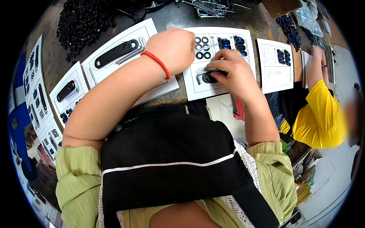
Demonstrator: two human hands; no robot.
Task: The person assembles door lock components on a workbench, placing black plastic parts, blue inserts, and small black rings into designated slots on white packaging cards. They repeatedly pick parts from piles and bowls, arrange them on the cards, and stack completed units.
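My left hand (173, 49), with a red cord at the wrist, hangs curled at the left edge of a white printed card (192, 91). Its fingers are bent under, so what they hold, if anything, is hidden. On the same card, my right hand (234, 74) has thumb and fingers closed on a black oblong part (208, 78), partly covered by the fingers. Beside that part lie bent metal hex keys (198, 77). Above are black rings (201, 47) in rows and two groups of black bolts with blue on them (240, 45).
Similar cards lie left, one with a long black bar (116, 53), and right, a card with bolts (283, 57). Along the back are a heap of black nuts or rings (81, 28), loose hex keys (209, 7) and blue-black bolts (289, 32). A co-worker in yellow (319, 117) reaches in from the right.
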